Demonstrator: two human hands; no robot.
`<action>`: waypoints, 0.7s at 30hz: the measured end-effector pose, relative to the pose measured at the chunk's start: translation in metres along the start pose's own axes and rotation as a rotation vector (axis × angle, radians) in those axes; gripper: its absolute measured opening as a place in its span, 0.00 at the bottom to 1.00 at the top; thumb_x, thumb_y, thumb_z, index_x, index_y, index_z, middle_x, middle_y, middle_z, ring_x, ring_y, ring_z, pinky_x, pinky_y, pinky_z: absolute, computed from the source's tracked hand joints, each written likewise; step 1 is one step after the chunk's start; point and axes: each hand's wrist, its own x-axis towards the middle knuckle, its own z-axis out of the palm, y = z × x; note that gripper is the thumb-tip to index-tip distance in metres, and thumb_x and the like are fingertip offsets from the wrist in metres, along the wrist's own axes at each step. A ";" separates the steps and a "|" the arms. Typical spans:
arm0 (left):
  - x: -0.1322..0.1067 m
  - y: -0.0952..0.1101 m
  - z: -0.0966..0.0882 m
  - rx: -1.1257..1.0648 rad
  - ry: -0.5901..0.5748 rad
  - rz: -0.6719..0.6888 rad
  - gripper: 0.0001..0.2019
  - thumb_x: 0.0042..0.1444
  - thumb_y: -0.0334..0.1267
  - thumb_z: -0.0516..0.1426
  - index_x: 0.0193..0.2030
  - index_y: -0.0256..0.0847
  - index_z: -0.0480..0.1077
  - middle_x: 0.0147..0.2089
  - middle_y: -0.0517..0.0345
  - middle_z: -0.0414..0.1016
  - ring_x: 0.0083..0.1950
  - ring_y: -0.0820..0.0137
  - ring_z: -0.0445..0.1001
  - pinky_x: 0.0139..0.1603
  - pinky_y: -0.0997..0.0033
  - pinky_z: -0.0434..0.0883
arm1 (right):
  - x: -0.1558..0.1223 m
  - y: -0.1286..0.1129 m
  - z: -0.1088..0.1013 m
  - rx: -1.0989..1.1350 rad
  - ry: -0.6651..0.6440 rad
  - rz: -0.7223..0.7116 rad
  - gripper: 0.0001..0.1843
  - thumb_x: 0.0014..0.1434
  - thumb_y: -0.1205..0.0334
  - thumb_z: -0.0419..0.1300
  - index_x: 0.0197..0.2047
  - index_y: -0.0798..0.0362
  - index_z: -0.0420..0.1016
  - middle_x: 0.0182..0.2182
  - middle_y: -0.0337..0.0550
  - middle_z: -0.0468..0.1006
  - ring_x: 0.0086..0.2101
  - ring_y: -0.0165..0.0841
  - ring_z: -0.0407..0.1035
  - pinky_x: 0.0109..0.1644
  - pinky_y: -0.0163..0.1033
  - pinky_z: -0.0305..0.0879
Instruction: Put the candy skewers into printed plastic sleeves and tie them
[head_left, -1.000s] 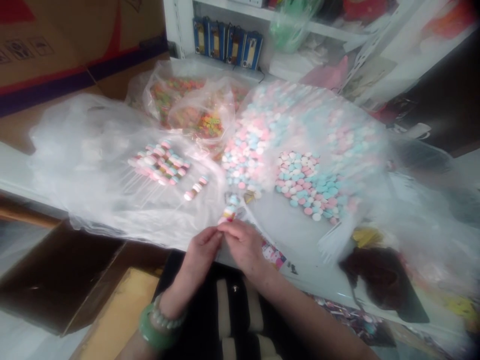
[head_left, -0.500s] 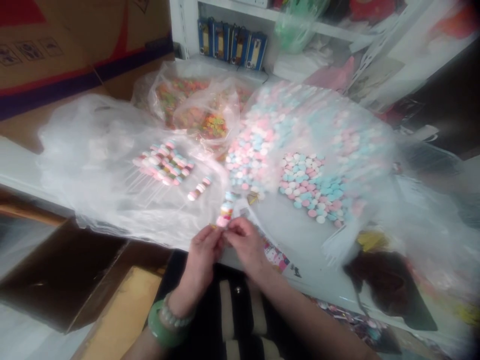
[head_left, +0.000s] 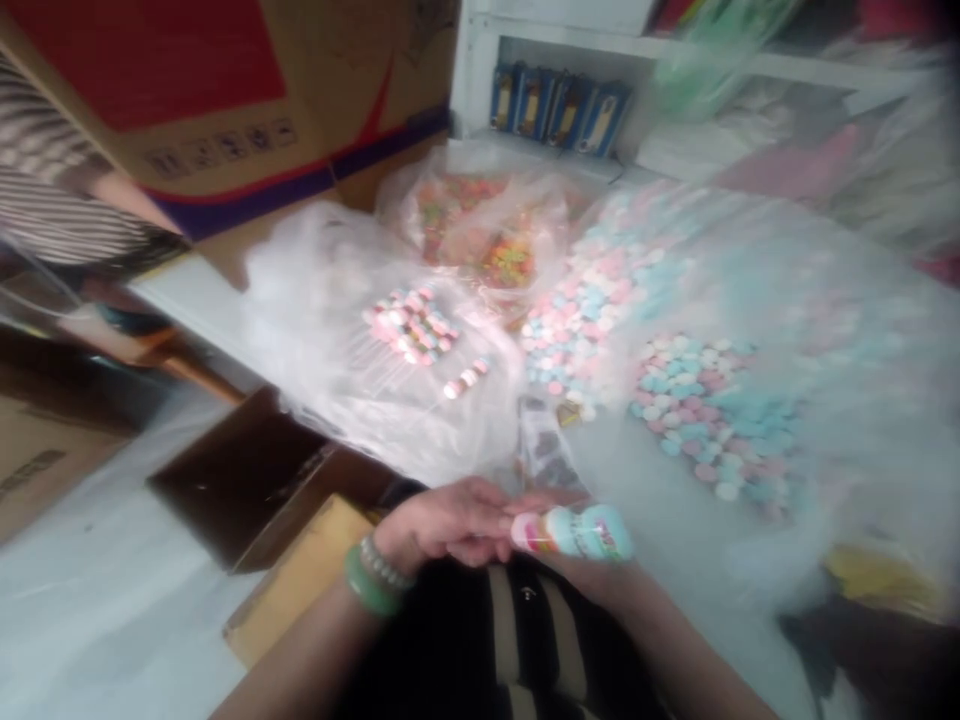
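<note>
My left hand (head_left: 450, 520), with a green bangle and a bead bracelet at the wrist, is closed on the stick end of a candy skewer (head_left: 574, 532). The skewer's pink, blue and white discs point right, in front of my body. My right hand (head_left: 600, 580) lies under and behind the skewer, with its fingers mostly hidden and blurred. On clear plastic further back lies a pile of finished skewers (head_left: 412, 325), with a single skewer (head_left: 465, 378) beside it. Loose pastel candies (head_left: 697, 410) are spread to the right.
An open bag of pink and blue candies (head_left: 577, 320) and a bag of orange and green ones (head_left: 502, 250) stand behind. A large cardboard box (head_left: 187, 90) and another person's striped sleeve (head_left: 52, 190) are at the left. A brown box (head_left: 247, 480) sits below the table edge.
The skewer was upright over the table edge, pinched by both hands. It is now turned sideways and drawn toward my body. The view has swung left.
</note>
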 end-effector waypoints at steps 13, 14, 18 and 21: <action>0.001 0.036 0.053 0.705 0.993 0.766 0.09 0.62 0.32 0.51 0.37 0.42 0.73 0.32 0.49 0.71 0.34 0.61 0.67 0.44 0.58 0.67 | 0.082 -0.046 -0.011 -0.320 0.100 -0.323 0.12 0.60 0.62 0.58 0.25 0.48 0.71 0.17 0.39 0.67 0.20 0.31 0.59 0.25 0.39 0.53; 0.009 0.034 0.052 0.640 1.005 0.809 0.10 0.64 0.34 0.49 0.40 0.41 0.72 0.35 0.49 0.71 0.36 0.61 0.68 0.46 0.58 0.67 | 0.088 -0.044 -0.004 -0.160 0.135 -0.201 0.11 0.60 0.60 0.58 0.25 0.48 0.71 0.17 0.38 0.66 0.19 0.31 0.58 0.24 0.38 0.53; 0.016 0.029 0.025 0.234 0.921 0.887 0.11 0.63 0.46 0.55 0.47 0.42 0.70 0.44 0.50 0.73 0.44 0.63 0.71 0.49 0.62 0.69 | 0.090 -0.038 0.026 0.424 -0.013 0.076 0.18 0.62 0.55 0.53 0.21 0.46 0.63 0.14 0.31 0.58 0.15 0.29 0.50 0.18 0.37 0.51; -0.004 0.021 0.002 -0.116 0.542 0.569 0.24 0.56 0.58 0.59 0.50 0.41 0.71 0.43 0.48 0.76 0.42 0.61 0.75 0.42 0.61 0.72 | 0.073 -0.035 0.033 0.394 0.009 0.070 0.15 0.62 0.58 0.55 0.23 0.47 0.69 0.17 0.34 0.67 0.19 0.29 0.59 0.21 0.35 0.59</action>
